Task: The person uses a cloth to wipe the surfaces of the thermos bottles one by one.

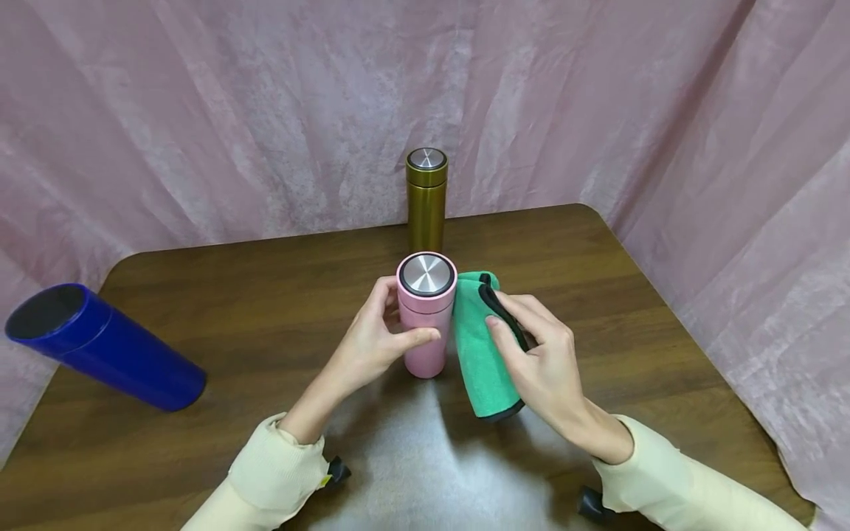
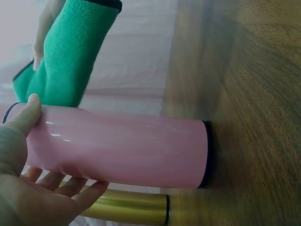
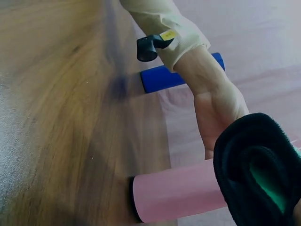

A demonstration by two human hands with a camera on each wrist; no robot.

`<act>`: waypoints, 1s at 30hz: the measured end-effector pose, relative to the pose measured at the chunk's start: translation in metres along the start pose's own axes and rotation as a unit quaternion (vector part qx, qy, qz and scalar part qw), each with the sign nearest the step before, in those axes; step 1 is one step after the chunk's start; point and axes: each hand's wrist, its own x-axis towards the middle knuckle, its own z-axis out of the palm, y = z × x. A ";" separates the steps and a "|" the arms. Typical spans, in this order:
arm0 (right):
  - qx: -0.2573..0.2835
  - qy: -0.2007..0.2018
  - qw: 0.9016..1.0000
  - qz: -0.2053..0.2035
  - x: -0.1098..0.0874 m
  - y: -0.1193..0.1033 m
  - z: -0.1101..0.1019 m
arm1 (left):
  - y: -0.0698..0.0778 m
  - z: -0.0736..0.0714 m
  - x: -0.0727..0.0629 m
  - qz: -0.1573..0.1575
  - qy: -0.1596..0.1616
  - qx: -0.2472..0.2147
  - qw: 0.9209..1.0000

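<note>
A pink thermos flask (image 1: 427, 346) with a silver-topped lid stands upright near the middle of the table. My left hand (image 1: 376, 338) grips it from the left, thumb across the front and fingers around the back, as the left wrist view (image 2: 42, 188) also shows. In my right hand (image 1: 541, 361) is a folded green cloth (image 1: 481, 354) with black edging, pinched between thumb and fingers. The cloth lies right against the flask's right side, near its upper part. In the right wrist view, the cloth's dark folded edge (image 3: 235, 155) covers part of the pink flask (image 3: 178, 193).
Behind the pink flask stands a gold flask (image 1: 427, 206), close to the table's back edge. A blue flask (image 1: 133, 354) stands at the left. Pink curtains (image 1: 299, 110) hang behind and beside the wooden table (image 1: 265, 295).
</note>
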 end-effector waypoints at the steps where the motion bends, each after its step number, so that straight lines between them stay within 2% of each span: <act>1: 0.000 0.005 1.000 -0.008 0.000 -0.001 -0.001 | 0.000 0.000 0.001 0.002 0.000 0.000 1.000; 6: 0.013 0.013 0.997 -0.069 -0.002 -0.002 -0.003 | 0.000 0.000 0.003 0.008 -0.001 -0.005 1.000; 10: 0.028 -0.008 0.993 -0.115 -0.004 0.002 -0.003 | 0.000 0.000 0.003 0.012 -0.001 -0.010 1.000; 19: 0.023 -0.064 0.982 -0.179 -0.009 0.014 -0.001 | 0.000 0.000 0.003 0.030 -0.008 -0.026 0.999; 24: 0.021 -0.096 0.977 -0.191 -0.013 0.020 0.001 | 0.000 -0.001 0.001 0.040 -0.013 -0.031 0.999; 30: 0.013 -0.138 0.973 -0.183 -0.018 0.026 0.001 | 0.000 -0.001 -0.001 0.031 -0.017 -0.036 0.999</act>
